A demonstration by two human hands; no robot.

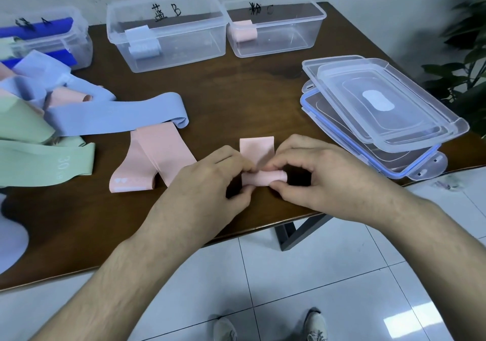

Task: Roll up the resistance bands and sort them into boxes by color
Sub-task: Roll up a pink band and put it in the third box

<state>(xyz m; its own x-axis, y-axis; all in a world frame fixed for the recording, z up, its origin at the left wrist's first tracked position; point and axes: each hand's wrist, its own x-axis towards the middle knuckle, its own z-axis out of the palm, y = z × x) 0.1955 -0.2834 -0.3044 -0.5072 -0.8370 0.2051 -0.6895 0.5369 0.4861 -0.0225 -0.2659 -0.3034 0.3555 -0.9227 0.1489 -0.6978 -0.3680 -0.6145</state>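
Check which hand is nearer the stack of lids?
Right. The right hand sits just left of and below the stack of lids, pinching the pink band. The left hand holds the band's other end, farther left.

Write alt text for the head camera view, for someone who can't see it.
Both hands, left hand and right hand, pinch a partly rolled pink resistance band on a dark wooden table. Behind stand three clear boxes, the right box holding a pink roll; unrolled blue, green and pink bands lie left, stacked lids right.
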